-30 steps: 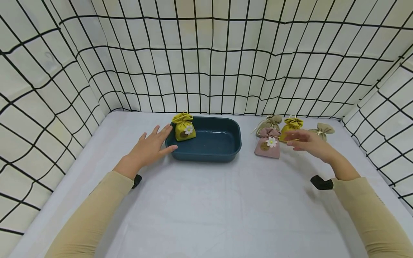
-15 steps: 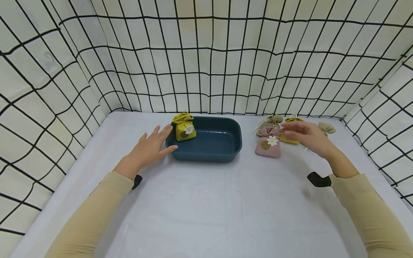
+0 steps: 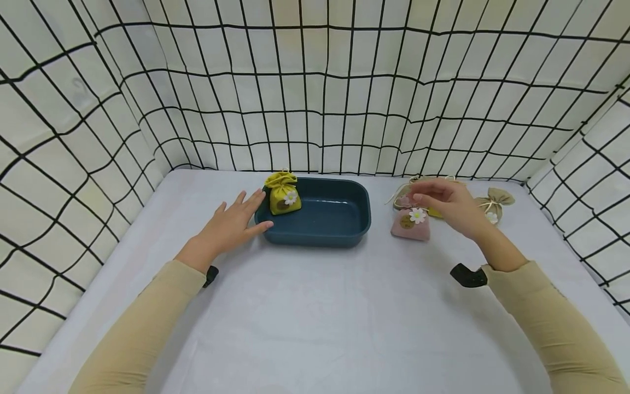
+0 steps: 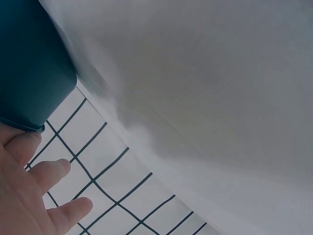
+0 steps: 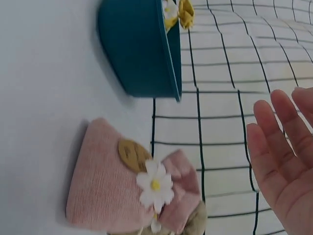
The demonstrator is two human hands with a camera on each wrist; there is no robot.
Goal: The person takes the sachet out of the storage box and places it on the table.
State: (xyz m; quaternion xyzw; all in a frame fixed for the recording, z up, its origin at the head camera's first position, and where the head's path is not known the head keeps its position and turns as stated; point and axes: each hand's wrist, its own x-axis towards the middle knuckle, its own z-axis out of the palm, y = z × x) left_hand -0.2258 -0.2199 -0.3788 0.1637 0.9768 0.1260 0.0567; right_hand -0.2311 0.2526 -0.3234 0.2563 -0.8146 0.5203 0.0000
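Note:
My left hand [image 3: 226, 227] lies with spread fingers against the left rim of a dark teal rectangular bin [image 3: 315, 239]; the left wrist view shows its fingers beside the bin's wall [image 4: 34, 63]. Inside the bin's left end stands a yellow drawstring pouch [image 3: 283, 198] with a white flower. My right hand [image 3: 455, 208] hovers over a group of pouches, fingers loosely bent, holding nothing. Nearest it is a pink drawstring pouch [image 3: 410, 226], seen whole-bodied with its daisy in the right wrist view [image 5: 107, 188]. Behind the hand, another yellow pouch [image 3: 435, 213] is mostly hidden.
A beige pouch [image 3: 498, 200] sits to the right of my right hand. Another beige pouch [image 3: 400, 195] is partly covered behind the pink one. White cloth [image 3: 315, 312] covers the table, and black grid netting [image 3: 315, 93] over white sheeting walls the back and sides.
My right hand has moved left, from over the second yellow pouch toward the pink pouch's top, uncovering the right beige pouch. My left hand stays at the bin.

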